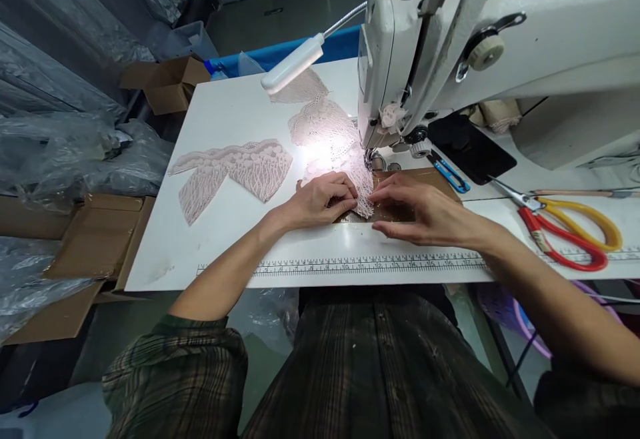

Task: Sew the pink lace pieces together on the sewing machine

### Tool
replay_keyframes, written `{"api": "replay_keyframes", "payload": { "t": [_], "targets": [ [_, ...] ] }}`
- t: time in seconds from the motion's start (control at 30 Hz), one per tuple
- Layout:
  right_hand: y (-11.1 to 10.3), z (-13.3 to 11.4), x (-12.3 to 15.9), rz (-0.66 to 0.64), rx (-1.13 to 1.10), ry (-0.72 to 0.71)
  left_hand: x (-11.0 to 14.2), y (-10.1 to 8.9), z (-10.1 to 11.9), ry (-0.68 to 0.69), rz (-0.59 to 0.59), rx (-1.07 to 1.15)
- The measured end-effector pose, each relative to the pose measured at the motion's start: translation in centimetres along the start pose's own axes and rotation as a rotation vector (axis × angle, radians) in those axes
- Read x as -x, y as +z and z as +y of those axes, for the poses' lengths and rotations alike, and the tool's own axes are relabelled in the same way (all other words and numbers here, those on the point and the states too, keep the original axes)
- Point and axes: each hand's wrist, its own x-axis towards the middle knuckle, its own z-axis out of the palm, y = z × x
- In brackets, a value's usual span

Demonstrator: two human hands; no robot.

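Under the needle area of the white sewing machine (373, 72), a pale pink lace piece (363, 182) lies on the bed, brightly lit by the lamp (295, 62). My left hand (323, 199) pinches the near edge of this lace between thumb and curled fingers. At the lace's right edge is my right hand (417, 209), its thumb and fingers apart, fingertips at or just beside the fabric. Joined or overlapping lace (320, 122) stretches behind the needle. Another lace piece (260, 165) lies flat on the left of the white table (225, 109).
Right of the machine's needle lie blue thread snips (449, 171), a black phone-like slab (470, 145) and scissors (565, 232) with red and yellow handles. A printed ruler (360, 265) runs along the front edge. Cardboard boxes (103, 232) and plastic wrapping stand at left.
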Motion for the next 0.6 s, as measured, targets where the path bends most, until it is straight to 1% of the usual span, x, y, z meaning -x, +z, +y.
{"api": "replay_keyframes", "payload": {
  "t": [0.07, 0.23, 0.37, 0.6],
  "targets": [
    [0.8, 0.1, -0.5, 0.017, 0.046, -0.045, 0.0, 0.1, 0.2, -0.022, 0.015, 0.011],
    [2.1, 0.7, -1.1, 0.077, 0.141, -0.051, 0.1, 0.3, 0.2, -0.03, 0.046, 0.042],
    [2.1, 0.7, -0.9, 0.095, 0.126, -0.1, 0.2, 0.5, -0.3, 0.006, 0.079, 0.045],
    [2.2, 0.5, -0.8, 0.101, 0.071, -0.032, 0.2, 0.8, -0.6, 0.021, 0.094, 0.037]
  ]
}}
